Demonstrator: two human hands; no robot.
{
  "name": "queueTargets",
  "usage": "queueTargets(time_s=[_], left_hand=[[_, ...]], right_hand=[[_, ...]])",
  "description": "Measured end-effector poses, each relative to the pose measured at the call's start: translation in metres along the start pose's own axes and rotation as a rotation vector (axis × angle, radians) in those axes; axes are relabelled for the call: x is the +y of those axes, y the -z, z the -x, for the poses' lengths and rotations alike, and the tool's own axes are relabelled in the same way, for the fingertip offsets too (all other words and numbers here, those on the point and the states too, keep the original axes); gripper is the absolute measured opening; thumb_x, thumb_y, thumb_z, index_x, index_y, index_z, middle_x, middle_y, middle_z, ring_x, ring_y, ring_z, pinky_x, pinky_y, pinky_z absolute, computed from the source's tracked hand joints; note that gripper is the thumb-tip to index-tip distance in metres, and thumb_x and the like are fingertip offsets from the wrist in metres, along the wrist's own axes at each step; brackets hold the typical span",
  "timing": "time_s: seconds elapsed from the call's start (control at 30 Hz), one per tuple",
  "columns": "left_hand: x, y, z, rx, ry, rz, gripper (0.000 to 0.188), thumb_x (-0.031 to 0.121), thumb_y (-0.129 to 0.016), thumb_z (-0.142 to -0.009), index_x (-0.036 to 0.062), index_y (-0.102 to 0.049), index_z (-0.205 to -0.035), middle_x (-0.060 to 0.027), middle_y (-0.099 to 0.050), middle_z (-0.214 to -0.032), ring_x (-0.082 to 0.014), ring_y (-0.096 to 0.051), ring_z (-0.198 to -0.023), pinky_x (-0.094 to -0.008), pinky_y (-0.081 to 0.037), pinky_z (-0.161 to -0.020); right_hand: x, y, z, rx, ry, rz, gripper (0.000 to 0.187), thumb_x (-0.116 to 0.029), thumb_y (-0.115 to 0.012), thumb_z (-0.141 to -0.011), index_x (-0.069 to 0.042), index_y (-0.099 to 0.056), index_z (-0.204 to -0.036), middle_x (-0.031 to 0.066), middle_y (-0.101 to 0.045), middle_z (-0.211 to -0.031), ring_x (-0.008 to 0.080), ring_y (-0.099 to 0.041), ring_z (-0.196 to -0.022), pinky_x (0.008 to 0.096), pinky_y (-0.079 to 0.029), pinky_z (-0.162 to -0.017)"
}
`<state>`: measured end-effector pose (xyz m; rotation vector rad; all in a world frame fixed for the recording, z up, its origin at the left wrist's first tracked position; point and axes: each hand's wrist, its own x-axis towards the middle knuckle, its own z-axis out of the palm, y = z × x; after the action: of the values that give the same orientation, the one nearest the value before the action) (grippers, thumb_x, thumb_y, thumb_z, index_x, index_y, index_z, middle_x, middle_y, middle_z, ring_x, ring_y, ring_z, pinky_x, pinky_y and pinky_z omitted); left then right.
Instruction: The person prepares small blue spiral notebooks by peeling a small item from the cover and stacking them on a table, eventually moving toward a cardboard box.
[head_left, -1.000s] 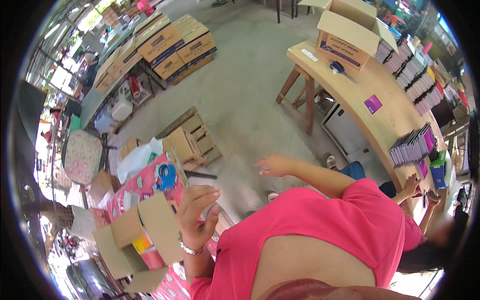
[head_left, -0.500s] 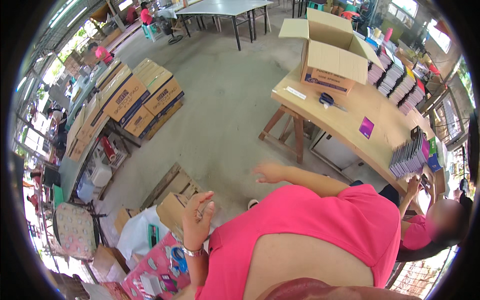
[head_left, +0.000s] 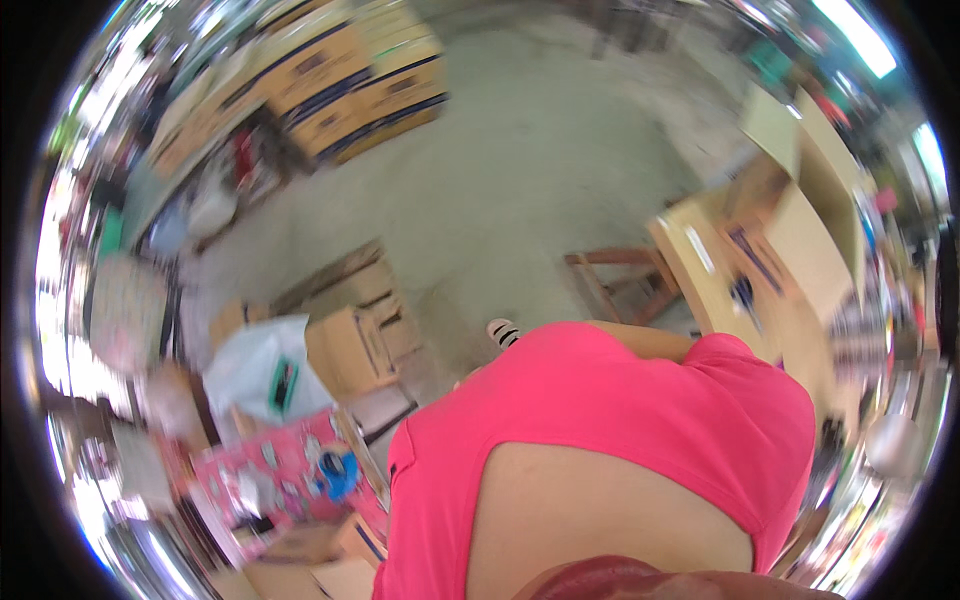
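My left hand does not show. Of my right arm, a part of the forearm (head_left: 645, 342) shows behind my pink shirt (head_left: 600, 400); the shirt hides most or all of the hand. A small skin-coloured sliver at the shirt's front edge may be fingers, too little to tell. Nearest to that edge are a striped shoe (head_left: 502, 332) on the floor and an opened brown carton (head_left: 350, 350) at the left. Beside the carton lie a white plastic bag (head_left: 255, 355) with a green object (head_left: 283, 385) on it, and a pink patterned surface (head_left: 275, 465) bearing a blue tape roll (head_left: 337, 475).
Stacked cartons (head_left: 320, 75) stand at the far left. At the right, a wooden table (head_left: 690, 260) on a brown trestle (head_left: 630, 280) carries a large open box (head_left: 800, 230) and dark-handled scissors (head_left: 742, 292). A patterned chair (head_left: 128, 312) is at the left edge. Motion blurs the rim.
The view has swung, bringing the left-hand cartons and pink surface further in and pushing the table toward the right rim. Both hands showed before; now my shirt or the frame hides them.
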<state>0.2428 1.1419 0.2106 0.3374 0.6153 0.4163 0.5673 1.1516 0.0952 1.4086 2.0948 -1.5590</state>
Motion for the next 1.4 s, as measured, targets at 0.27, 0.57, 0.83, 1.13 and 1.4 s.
queueTargets(time_s=[0.27, 0.57, 0.83, 1.13, 1.4], left_hand=[[-0.069, 0.109, 0.005, 0.752, -0.206, -0.154, 0.044, 0.041, -0.052, -0.093, 0.0048, -0.063, -0.116, -0.0162, -0.066, -0.109, -0.0270, -0.063, -0.102, -0.0404, -0.046, -0.090], [-0.059, 0.203, 0.099, 1.734, -0.376, -0.635, 0.033, 0.034, -0.057, -0.091, 0.0033, -0.067, -0.100, -0.0175, -0.069, -0.091, -0.0297, -0.066, -0.085, -0.0388, -0.049, -0.075], [-0.019, 0.313, 0.255, 2.266, -0.558, -0.286, 0.022, 0.025, -0.061, -0.084, 0.0049, -0.069, -0.087, -0.0146, -0.069, -0.076, -0.0283, -0.068, -0.074, -0.0400, -0.051, -0.067], [-0.076, 0.481, 0.298, 0.985, 0.975, -1.425, 0.060, 0.058, -0.040, -0.090, 0.0258, -0.046, -0.140, -0.0112, -0.031, -0.153, -0.0288, -0.030, -0.141, -0.0579, -0.018, -0.113], [-0.043, 0.447, 0.240, 1.527, 0.492, -0.884, 0.067, 0.015, -0.068, -0.075, 0.0070, -0.036, -0.133, -0.0303, -0.042, -0.131, -0.0496, -0.051, -0.116, -0.0495, -0.052, -0.091]], right_hand=[[-0.014, 0.060, -0.084, -0.414, 0.024, 0.168, 0.049, -0.036, -0.064, -0.087, -0.006, -0.056, -0.125, 0.0201, -0.058, -0.121, 0.0366, -0.053, -0.115, 0.0457, -0.043, -0.097], [-0.086, 0.080, -0.231, -0.414, 0.064, 0.577, 0.050, -0.036, -0.063, -0.087, -0.005, -0.056, -0.126, 0.0200, -0.059, -0.124, 0.0360, -0.054, -0.116, 0.0447, -0.043, -0.097], [-0.335, -0.098, -0.320, -0.122, 1.240, 0.429, 0.032, -0.025, -0.062, -0.081, -0.005, -0.060, -0.106, 0.0206, -0.062, -0.102, 0.0375, -0.060, -0.098, 0.0487, -0.049, -0.081], [-0.386, -0.249, -0.331, -0.361, 1.407, 1.003, 0.078, -0.046, -0.063, -0.081, -0.011, -0.036, -0.144, 0.0128, -0.062, -0.105, 0.0325, -0.060, -0.100, 0.0435, -0.043, -0.092], [-0.334, -0.173, -0.340, -0.293, 1.340, 1.017, 0.051, -0.022, -0.056, -0.084, -0.015, -0.046, -0.133, 0.0087, -0.063, -0.090, 0.0281, -0.062, -0.086, 0.0440, -0.043, -0.078]])
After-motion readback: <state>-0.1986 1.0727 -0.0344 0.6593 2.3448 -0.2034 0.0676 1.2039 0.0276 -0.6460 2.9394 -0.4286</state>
